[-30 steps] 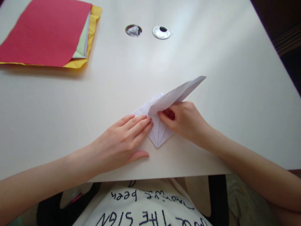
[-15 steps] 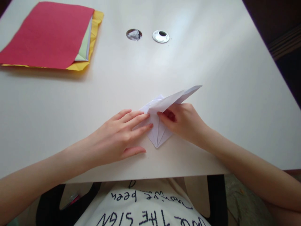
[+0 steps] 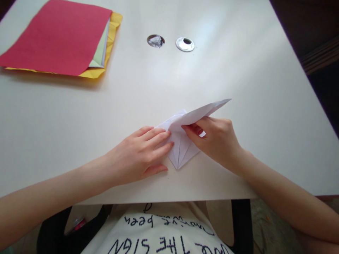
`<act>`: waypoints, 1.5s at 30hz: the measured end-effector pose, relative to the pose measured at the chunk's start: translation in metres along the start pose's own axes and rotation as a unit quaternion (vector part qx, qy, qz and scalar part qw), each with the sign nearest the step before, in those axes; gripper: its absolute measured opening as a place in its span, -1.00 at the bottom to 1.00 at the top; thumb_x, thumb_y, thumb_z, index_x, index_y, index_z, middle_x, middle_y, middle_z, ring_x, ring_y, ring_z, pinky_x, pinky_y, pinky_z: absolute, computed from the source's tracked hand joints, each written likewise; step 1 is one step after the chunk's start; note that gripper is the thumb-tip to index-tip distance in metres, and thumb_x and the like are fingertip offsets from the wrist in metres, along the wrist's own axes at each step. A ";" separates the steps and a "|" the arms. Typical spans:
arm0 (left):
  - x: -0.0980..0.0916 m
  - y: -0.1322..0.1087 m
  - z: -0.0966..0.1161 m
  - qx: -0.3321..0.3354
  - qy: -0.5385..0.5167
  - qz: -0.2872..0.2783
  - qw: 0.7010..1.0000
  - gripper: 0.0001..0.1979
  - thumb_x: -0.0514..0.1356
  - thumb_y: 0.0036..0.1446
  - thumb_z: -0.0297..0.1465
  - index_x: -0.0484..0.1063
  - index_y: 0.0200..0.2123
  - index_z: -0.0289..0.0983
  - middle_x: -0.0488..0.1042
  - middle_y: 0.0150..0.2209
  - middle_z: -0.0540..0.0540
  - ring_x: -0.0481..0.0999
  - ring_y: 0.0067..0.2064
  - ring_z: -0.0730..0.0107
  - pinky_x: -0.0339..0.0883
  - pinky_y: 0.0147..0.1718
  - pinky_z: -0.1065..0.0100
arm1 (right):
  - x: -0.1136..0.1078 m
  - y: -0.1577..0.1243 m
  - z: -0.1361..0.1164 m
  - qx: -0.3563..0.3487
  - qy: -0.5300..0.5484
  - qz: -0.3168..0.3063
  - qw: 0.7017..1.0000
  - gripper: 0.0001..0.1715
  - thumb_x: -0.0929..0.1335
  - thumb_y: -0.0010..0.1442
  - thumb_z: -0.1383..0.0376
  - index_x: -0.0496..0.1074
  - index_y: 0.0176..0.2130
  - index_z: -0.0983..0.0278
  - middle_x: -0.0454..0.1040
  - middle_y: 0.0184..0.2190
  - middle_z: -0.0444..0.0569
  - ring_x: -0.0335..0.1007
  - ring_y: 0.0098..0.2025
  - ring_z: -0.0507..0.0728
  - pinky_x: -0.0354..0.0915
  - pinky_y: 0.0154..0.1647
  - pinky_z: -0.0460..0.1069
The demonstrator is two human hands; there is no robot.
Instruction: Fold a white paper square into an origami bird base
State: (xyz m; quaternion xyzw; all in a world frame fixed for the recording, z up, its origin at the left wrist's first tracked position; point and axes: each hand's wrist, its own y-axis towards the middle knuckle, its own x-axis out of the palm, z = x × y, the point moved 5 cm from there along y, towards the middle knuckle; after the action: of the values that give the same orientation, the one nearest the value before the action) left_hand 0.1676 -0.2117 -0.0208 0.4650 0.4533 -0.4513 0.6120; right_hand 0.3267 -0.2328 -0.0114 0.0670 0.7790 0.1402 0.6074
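Observation:
A folded sheet of white paper (image 3: pixel 181 151) lies on the white table (image 3: pixel 106 113), its creased lower point toward me. One flap of the paper stands raised and slants up to the right. My left hand (image 3: pixel 145 153) rests flat on the paper's left side with its fingers stretched out. My right hand (image 3: pixel 215 139) pinches the raised flap between thumb and fingers. Part of the paper's left side is hidden under my left fingers, and some of its right side lies behind my right hand.
At the far left lies a stack of coloured paper, a red sheet (image 3: pixel 58 38) on top and yellow paper (image 3: pixel 112 33) beneath. Two round cable holes are in the tabletop: an uncovered one (image 3: pixel 155 41) with crumpled material inside and one with a silvery cover (image 3: pixel 182 44).
My right hand has shifted slightly right and turned a little, with the flap still pinched. My left hand keeps pressing on the paper. The whole view has moved slightly.

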 end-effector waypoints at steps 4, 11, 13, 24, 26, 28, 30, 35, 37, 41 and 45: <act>0.000 0.000 0.000 0.003 0.001 0.006 1.000 -0.63 0.08 0.19 -0.22 0.35 -0.04 -0.34 0.34 0.05 -0.25 0.30 0.07 0.13 0.23 0.02 0.15 | 0.004 0.002 0.006 0.053 0.055 -0.001 0.997 -0.83 0.34 0.07 0.33 0.46 -0.52 0.29 0.51 -0.56 -0.08 0.37 -0.57 0.03 0.23 -0.49 -0.09; 0.003 0.003 0.001 0.004 0.003 0.023 1.000 -0.69 0.04 0.22 -0.26 0.38 -0.11 -0.35 0.35 0.05 -0.23 0.31 0.06 0.16 0.26 -0.02 0.20 | 0.006 0.003 0.009 0.109 0.098 0.007 0.989 -0.85 0.38 0.01 0.31 0.45 -0.55 0.29 0.48 -0.60 -0.11 0.37 -0.59 0.03 0.25 -0.51 -0.10; 0.006 0.004 0.002 0.008 -0.008 0.024 1.000 -0.70 0.03 0.23 -0.27 0.39 -0.15 -0.36 0.34 0.08 -0.23 0.30 0.09 0.17 0.24 0.02 0.19 | 0.004 0.002 0.008 0.110 0.117 0.009 0.987 -0.89 0.38 0.00 0.32 0.44 -0.53 0.29 0.48 -0.60 -0.12 0.38 -0.58 0.02 0.27 -0.50 -0.11; 0.013 0.009 0.006 0.017 -0.034 0.025 0.999 -0.56 0.02 0.22 -0.29 0.22 0.10 -0.41 0.32 0.08 -0.24 0.29 0.09 0.11 0.19 0.08 0.15 | -0.001 -0.003 -0.001 0.081 0.132 -0.035 0.987 -0.88 0.33 0.03 0.42 0.47 -0.39 0.27 0.53 -0.50 -0.14 0.42 -0.50 0.02 0.27 -0.45 -0.11; 0.012 0.009 0.006 0.019 -0.026 0.030 0.999 -0.60 0.02 0.22 -0.29 0.29 0.05 -0.40 0.33 0.06 -0.24 0.30 0.08 0.11 0.20 0.07 0.15 | -0.002 -0.006 0.000 0.083 0.147 -0.026 0.985 -0.86 0.32 0.05 0.42 0.47 -0.35 0.28 0.53 -0.47 -0.13 0.43 -0.48 0.02 0.29 -0.42 -0.11; 0.011 0.009 0.006 0.019 -0.020 0.031 0.999 -0.61 0.03 0.22 -0.29 0.31 0.03 -0.39 0.34 0.06 -0.25 0.30 0.07 0.11 0.21 0.05 0.16 | -0.002 -0.008 0.000 0.089 0.166 -0.019 0.982 -0.84 0.31 0.05 0.43 0.47 -0.33 0.28 0.53 -0.46 -0.12 0.42 -0.46 0.02 0.30 -0.40 -0.11; 0.011 0.010 0.007 0.021 -0.018 0.033 0.999 -0.62 0.03 0.22 -0.30 0.31 0.03 -0.40 0.34 0.05 -0.25 0.31 0.06 0.11 0.24 0.03 0.17 | -0.002 -0.008 0.001 0.092 0.180 -0.012 0.979 -0.85 0.31 0.05 0.43 0.46 -0.33 0.28 0.52 -0.46 -0.12 0.42 -0.46 0.02 0.30 -0.40 -0.11; 0.013 0.010 0.007 0.023 -0.014 0.031 0.999 -0.60 0.02 0.23 -0.29 0.30 0.04 -0.41 0.33 0.08 -0.24 0.30 0.07 0.11 0.25 0.02 0.16 | -0.005 -0.008 0.000 0.069 0.178 -0.002 0.982 -0.83 0.30 0.05 0.45 0.46 -0.34 0.28 0.49 -0.48 -0.14 0.38 -0.48 -0.01 0.29 -0.42 -0.13; 0.014 0.008 0.007 0.021 -0.014 0.031 0.999 -0.60 0.02 0.23 -0.29 0.29 0.05 -0.39 0.32 0.09 -0.23 0.29 0.08 0.11 0.24 0.03 0.17 | -0.005 -0.009 0.000 0.061 0.176 -0.011 0.982 -0.83 0.31 0.04 0.46 0.47 -0.33 0.30 0.50 -0.47 -0.13 0.38 -0.48 -0.01 0.28 -0.42 -0.13; 0.015 0.007 0.007 0.019 -0.016 0.033 0.999 -0.61 0.01 0.24 -0.29 0.29 0.06 -0.35 0.30 0.12 -0.20 0.28 0.10 0.12 0.24 0.04 0.16 | -0.002 -0.011 0.000 0.049 0.164 -0.013 0.985 -0.84 0.32 0.04 0.44 0.48 -0.32 0.31 0.51 -0.45 -0.10 0.38 -0.48 0.00 0.27 -0.44 -0.12; 0.014 0.007 0.008 0.015 -0.018 0.023 0.999 -0.61 -0.01 0.25 -0.29 0.30 0.07 -0.35 0.29 0.13 -0.18 0.26 0.12 0.11 0.22 0.05 0.15 | 0.002 -0.011 -0.002 0.049 0.161 -0.006 0.986 -0.84 0.34 0.05 0.42 0.48 -0.30 0.34 0.51 -0.45 -0.09 0.36 -0.50 0.00 0.28 -0.44 -0.12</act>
State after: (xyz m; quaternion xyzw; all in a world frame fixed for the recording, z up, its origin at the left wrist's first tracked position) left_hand 0.1786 -0.2204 -0.0324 0.4759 0.4251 -0.4521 0.6233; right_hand 0.3250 -0.2433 -0.0163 0.0689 0.8731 0.1070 0.4707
